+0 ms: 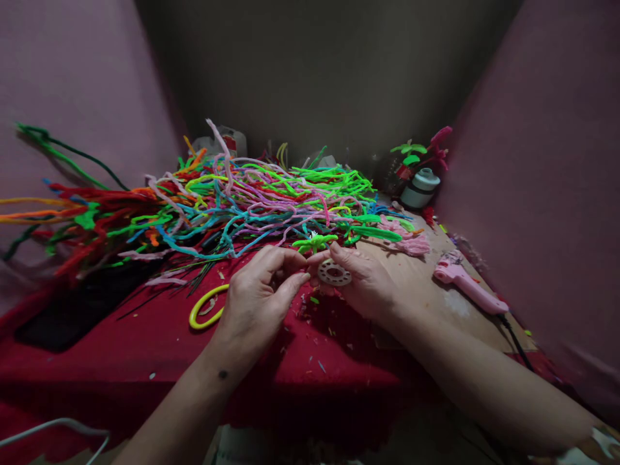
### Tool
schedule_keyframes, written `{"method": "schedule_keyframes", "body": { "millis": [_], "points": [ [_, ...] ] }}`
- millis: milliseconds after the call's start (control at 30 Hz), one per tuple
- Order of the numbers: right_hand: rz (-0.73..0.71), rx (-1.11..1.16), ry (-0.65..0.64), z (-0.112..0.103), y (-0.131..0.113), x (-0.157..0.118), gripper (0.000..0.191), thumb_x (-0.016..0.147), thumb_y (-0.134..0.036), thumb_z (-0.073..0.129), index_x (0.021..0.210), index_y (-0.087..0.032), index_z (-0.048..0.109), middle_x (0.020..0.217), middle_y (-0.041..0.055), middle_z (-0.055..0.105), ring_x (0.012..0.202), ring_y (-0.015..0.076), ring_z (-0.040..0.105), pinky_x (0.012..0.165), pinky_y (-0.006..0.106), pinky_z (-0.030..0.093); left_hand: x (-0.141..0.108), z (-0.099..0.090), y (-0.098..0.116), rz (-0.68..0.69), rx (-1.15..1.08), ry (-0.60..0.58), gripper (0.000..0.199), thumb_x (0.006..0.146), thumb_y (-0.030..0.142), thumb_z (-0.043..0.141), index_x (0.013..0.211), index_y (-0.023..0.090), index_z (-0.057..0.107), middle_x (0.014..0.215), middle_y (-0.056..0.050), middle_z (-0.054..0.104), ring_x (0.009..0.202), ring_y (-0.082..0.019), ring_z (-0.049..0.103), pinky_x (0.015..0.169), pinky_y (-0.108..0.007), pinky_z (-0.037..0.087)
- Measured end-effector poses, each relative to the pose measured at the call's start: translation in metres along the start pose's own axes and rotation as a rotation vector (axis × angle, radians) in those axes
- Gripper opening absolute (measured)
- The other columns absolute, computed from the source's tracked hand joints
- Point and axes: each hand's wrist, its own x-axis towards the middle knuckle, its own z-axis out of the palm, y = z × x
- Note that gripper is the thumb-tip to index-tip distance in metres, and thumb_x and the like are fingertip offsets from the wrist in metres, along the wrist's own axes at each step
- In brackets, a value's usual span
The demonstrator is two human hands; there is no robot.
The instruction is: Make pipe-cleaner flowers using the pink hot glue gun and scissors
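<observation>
A small pale disc with a ring of holes (334,272) rests against the fingers of my right hand (361,281), which is closed around it. Just left of it, my left hand (264,287) has its thumb and fingers pinched together near the right fingertips; what lies between them is too small to make out. Right above the fingertips is a bright green fuzzy flower shape (314,243) with a white tip. Behind both hands spreads a large tangled heap of coloured fuzzy stems (261,200).
A yellow ring (196,313) and a dark flat object (82,310) lie left on the red cloth (194,361). A pink glue gun (472,284) with a black cable rests on a brown board (421,290) at right. Behind stands a pale jar (419,188).
</observation>
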Motion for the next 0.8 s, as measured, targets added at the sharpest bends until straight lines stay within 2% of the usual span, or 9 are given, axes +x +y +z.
{"method": "schedule_keyframes", "body": {
  "millis": [100,167,300,400,467,567,667,800],
  "points": [
    [-0.023,-0.010,0.037,-0.001,0.002,0.000,0.034,0.083,-0.047,0.055,0.078,-0.018,0.072,0.062,0.0032,0.062,0.051,0.0123,0.048,0.050,0.027,0.034,0.001,0.004,0.002,-0.073,-0.051,-0.005,0.005,0.075,0.020,0.065,0.078,0.018,0.068,0.076,-0.001,0.066,0.070,-0.012,0.060,0.065,-0.021,0.045],
    [-0.054,-0.034,0.065,-0.001,0.003,0.000,0.034,0.084,-0.046,0.054,0.079,-0.018,0.073,0.061,0.0024,0.060,0.051,0.0116,0.047,0.051,0.027,0.034,0.002,0.008,0.004,-0.192,-0.139,-0.028,0.005,0.074,0.020,0.066,0.076,0.017,0.069,0.067,0.000,0.065,0.061,-0.010,0.058,0.059,-0.019,0.044],
    [-0.118,-0.150,0.101,-0.001,0.004,-0.004,0.033,0.087,-0.044,0.052,0.085,-0.018,0.073,0.066,0.0020,0.060,0.057,0.0119,0.049,0.054,0.026,0.036,0.003,0.017,0.004,-0.479,-0.444,-0.076,0.016,0.072,0.029,0.068,0.080,0.015,0.069,0.045,0.004,0.053,0.037,-0.006,0.042,0.037,-0.017,0.031],
    [-0.232,-0.342,0.154,0.002,0.004,-0.008,0.029,0.089,-0.039,0.051,0.086,-0.020,0.072,0.075,0.0021,0.061,0.069,0.0135,0.054,0.064,0.028,0.042,0.004,0.026,0.001,-0.596,-0.717,-0.062,0.021,0.068,0.030,0.071,0.080,0.014,0.066,0.043,0.005,0.050,0.033,-0.004,0.037,0.032,-0.015,0.025],
    [-0.339,-0.478,0.179,0.004,0.004,-0.011,0.026,0.090,-0.034,0.051,0.081,-0.021,0.071,0.079,0.0019,0.060,0.077,0.0141,0.055,0.073,0.029,0.043,0.005,0.031,0.000,-0.612,-0.843,-0.032,0.020,0.065,0.028,0.073,0.074,0.012,0.064,0.045,0.005,0.051,0.033,-0.003,0.038,0.031,-0.015,0.025],
    [-0.461,-0.600,0.181,0.007,0.004,-0.014,0.025,0.091,-0.029,0.050,0.078,-0.022,0.071,0.081,0.0016,0.059,0.082,0.0140,0.056,0.079,0.030,0.043,0.007,0.035,0.000,-0.589,-0.903,0.006,0.020,0.063,0.026,0.075,0.065,0.010,0.061,0.047,0.005,0.050,0.033,-0.002,0.040,0.030,-0.013,0.026],
    [-0.503,-0.648,0.173,0.008,0.006,-0.014,0.023,0.091,-0.027,0.049,0.085,-0.023,0.071,0.084,0.0018,0.060,0.084,0.0139,0.056,0.081,0.030,0.043,0.006,0.036,0.000,-0.596,-0.872,0.014,0.021,0.063,0.026,0.074,0.064,0.011,0.059,0.048,0.005,0.051,0.032,-0.002,0.040,0.030,-0.013,0.026],
    [-0.480,-0.677,0.153,0.010,0.007,-0.015,0.025,0.093,-0.031,0.045,0.093,-0.025,0.069,0.085,0.0024,0.060,0.085,0.0150,0.056,0.081,0.031,0.044,0.003,0.036,0.002,-0.562,-0.745,0.013,0.022,0.069,0.031,0.070,0.065,0.014,0.056,0.047,0.006,0.050,0.033,-0.003,0.040,0.032,-0.014,0.027]
  ]
}}
